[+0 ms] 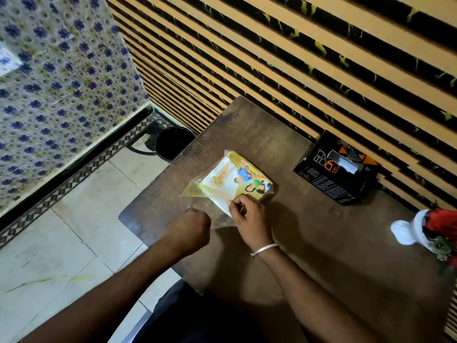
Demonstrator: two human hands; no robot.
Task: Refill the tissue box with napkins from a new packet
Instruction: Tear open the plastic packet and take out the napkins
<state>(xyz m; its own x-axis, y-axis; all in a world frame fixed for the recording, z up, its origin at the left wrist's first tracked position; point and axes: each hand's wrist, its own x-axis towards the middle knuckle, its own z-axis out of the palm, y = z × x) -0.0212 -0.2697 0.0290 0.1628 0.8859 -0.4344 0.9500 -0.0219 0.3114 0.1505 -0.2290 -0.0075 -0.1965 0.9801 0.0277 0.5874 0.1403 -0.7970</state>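
Note:
A napkin packet (pixel 230 179), clear plastic with a yellow printed label, lies flat near the middle of the dark wooden table (pixel 309 243). My right hand (pixel 247 214), with a silver bangle on the wrist, pinches the packet's near edge. My left hand (pixel 193 226) is fisted just left of it, gripping the loose clear plastic at the packet's near end. The black tissue box (pixel 331 177) with orange triangles stands at the back right against the wall, one white tissue poking out of its top slot.
A red and white decoration (pixel 427 233) sits at the table's right edge. A black bin (pixel 173 142) stands on the tiled floor beyond the table's far left corner. A slatted wall runs behind the table.

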